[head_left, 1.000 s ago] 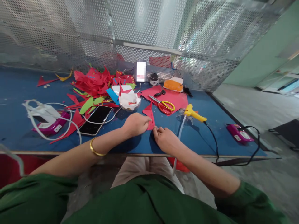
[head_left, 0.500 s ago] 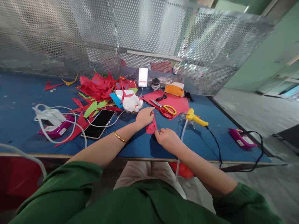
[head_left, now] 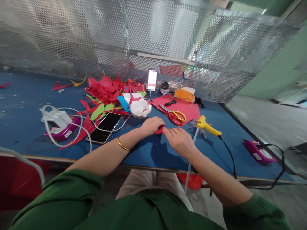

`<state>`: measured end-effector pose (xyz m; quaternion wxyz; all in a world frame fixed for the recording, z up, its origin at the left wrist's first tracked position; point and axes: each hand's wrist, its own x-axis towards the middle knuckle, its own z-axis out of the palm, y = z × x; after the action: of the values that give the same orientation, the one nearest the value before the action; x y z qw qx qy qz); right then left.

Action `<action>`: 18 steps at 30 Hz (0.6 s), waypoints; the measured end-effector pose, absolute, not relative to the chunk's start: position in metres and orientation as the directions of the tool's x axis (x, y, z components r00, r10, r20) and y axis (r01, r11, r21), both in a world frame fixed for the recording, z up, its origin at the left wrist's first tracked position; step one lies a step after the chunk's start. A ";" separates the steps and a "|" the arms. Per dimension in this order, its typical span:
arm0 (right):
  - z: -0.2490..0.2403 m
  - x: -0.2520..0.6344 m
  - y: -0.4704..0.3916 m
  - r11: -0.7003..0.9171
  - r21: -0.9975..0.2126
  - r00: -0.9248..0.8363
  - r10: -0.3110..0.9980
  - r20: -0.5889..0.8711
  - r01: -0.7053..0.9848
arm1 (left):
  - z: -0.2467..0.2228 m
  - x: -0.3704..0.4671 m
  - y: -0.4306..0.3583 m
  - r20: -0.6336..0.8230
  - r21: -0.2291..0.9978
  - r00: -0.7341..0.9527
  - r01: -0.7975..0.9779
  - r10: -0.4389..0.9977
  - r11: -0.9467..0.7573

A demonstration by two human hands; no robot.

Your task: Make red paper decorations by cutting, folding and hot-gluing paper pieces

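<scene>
A small piece of red paper [head_left: 159, 130] is pinched between my two hands just above the blue table, mostly hidden by the fingers. My left hand [head_left: 153, 125], with a gold bangle [head_left: 123, 144] on the wrist, closes on its left side. On the right side, the fingertips of my right hand [head_left: 178, 138] grip the paper's edge. Beyond my hands, scissors [head_left: 174, 115] with one red and one yellow handle lie over a red paper sheet [head_left: 192, 110]. A yellow glue gun [head_left: 208, 125] rests to the right of my right hand.
Left of my hands are a phone [head_left: 105, 127], white cables and a purple power strip [head_left: 62, 129]. Behind lie a heap of red paper scraps [head_left: 105, 88] and a white-lined bowl [head_left: 140, 109]. Another purple power strip [head_left: 259, 150] sits far right. A perforated metal screen [head_left: 163, 35] backs the table [head_left: 141, 156].
The red paper has been lifted and turned, and less of it shows. Both hands have come closer together around it. The whole view has shifted slightly.
</scene>
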<state>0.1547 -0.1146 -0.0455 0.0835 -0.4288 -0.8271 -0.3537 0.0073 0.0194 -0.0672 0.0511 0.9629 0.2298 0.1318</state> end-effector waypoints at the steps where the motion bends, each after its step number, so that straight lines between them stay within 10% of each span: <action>1: -0.041 0.157 -0.111 0.375 0.515 -0.621 0.622 0.477 0.771 | -0.066 0.005 0.021 0.239 0.171 0.867 0.406 0.437 -0.898; 12: 0.006 0.166 -0.069 0.421 0.322 -0.523 0.563 0.640 0.848 | -0.068 0.007 0.020 0.304 0.539 0.728 0.401 0.615 -0.741; 18: 0.005 0.170 -0.065 0.484 -0.133 -0.304 0.716 0.629 0.865 | -0.075 0.015 0.020 0.287 0.707 0.647 0.355 0.706 -0.612</action>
<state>0.1696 -0.0646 0.0049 0.3217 -0.4947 -0.7989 -0.1162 0.0145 0.0197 -0.0753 0.3117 0.8523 0.3113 0.2819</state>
